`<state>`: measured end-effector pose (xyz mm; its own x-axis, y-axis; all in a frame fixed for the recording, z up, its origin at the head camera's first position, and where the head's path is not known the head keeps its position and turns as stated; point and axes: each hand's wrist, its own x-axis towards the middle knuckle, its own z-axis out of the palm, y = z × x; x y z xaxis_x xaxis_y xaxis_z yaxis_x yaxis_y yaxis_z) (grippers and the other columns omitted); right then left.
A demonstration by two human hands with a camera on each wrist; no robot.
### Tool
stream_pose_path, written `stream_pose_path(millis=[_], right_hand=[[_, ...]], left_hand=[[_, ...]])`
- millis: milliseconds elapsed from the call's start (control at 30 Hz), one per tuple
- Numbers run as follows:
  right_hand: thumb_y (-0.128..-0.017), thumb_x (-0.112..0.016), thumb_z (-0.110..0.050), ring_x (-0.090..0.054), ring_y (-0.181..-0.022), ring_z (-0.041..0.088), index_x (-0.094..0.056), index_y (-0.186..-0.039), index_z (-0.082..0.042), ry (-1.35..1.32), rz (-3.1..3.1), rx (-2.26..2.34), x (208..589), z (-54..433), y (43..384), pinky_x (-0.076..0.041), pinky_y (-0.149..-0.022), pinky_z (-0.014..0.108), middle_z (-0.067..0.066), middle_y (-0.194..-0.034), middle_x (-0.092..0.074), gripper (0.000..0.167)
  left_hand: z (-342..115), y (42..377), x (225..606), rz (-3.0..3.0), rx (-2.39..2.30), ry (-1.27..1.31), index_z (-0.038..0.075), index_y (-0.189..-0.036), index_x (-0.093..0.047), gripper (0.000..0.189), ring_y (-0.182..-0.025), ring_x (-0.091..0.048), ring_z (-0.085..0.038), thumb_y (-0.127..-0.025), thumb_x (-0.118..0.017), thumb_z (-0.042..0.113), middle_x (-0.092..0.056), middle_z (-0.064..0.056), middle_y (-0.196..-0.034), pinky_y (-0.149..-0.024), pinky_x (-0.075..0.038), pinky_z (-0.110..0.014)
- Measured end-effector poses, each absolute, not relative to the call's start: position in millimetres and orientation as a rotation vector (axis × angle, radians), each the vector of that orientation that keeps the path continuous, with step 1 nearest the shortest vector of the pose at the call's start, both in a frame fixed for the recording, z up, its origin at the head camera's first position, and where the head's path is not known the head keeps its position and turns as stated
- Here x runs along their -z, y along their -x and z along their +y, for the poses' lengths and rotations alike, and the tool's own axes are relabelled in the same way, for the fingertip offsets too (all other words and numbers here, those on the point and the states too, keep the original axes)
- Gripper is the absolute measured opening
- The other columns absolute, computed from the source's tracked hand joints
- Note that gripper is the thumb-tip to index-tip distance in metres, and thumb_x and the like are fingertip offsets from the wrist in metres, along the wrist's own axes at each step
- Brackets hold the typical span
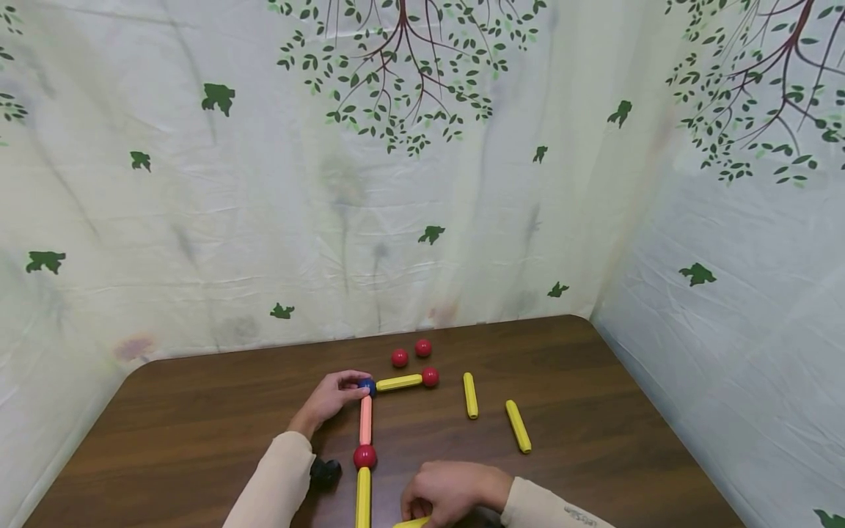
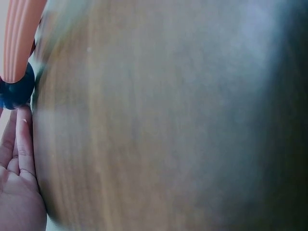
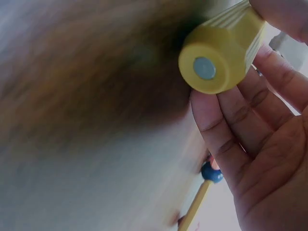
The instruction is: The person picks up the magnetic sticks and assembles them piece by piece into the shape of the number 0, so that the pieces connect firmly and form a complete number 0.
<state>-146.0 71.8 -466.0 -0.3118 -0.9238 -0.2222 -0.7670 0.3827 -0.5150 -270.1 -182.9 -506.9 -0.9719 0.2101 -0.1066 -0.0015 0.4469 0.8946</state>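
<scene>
My left hand [image 1: 328, 397] pinches the blue ball [image 1: 367, 387] at the corner of a joined chain on the table. From that ball a yellow rod [image 1: 399, 382] runs right to a red ball [image 1: 430, 377]. A pink rod [image 1: 366, 421] comes toward me from the blue ball to another red ball [image 1: 364, 456], followed by a second yellow rod [image 1: 363, 499]. In my right hand [image 1: 455, 487], low in the head view, is a separate yellow magnetic rod [image 3: 219, 53], gripped between thumb and fingers. Its round metal end [image 3: 204, 68] faces the right wrist camera.
Two loose red balls [image 1: 399, 358] lie beyond the chain. To its right are two loose yellow rods [image 1: 471, 396] on the brown wooden table [image 1: 594, 440]. A black object [image 1: 325, 474] sits by my left sleeve. A leaf-patterned curtain [image 1: 330, 220] hangs behind.
</scene>
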Motion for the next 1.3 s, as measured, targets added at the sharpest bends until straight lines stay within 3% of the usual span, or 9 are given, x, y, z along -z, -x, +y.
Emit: stream_pose_path(millis=[333, 1300], right_hand=[[-0.091, -0.066, -0.012, -0.045, -0.064, -0.009, -0.070, -0.098, -0.014, 1.436, 2.100, 0.436, 466.2, 58.9, 144.8, -0.040, -0.060, 0.007, -0.011, -0.074, -0.057, 0.009], [-0.093, -0.062, -0.011, -0.044, -0.064, -0.010, -0.070, -0.101, -0.011, 1.436, 2.046, 0.462, 469.0, 50.2, 143.0, -0.041, -0.061, 0.007, -0.010, -0.074, -0.056, 0.011]], left_hand=[[-184.4, 270.7, 508.1, 2.483, -1.548, -0.174, 0.007, -0.117, -0.067, 0.034, -0.096, -0.056, -0.020, -0.087, -0.072, 0.022, -0.063, -0.007, -0.111, -0.090, -0.047, -0.040], [-183.8, 272.3, 508.1, 2.489, -1.547, -0.172, 0.007, -0.117, -0.068, 0.033, -0.096, -0.056, -0.020, -0.087, -0.072, 0.021, -0.063, -0.007, -0.112, -0.091, -0.047, -0.040]])
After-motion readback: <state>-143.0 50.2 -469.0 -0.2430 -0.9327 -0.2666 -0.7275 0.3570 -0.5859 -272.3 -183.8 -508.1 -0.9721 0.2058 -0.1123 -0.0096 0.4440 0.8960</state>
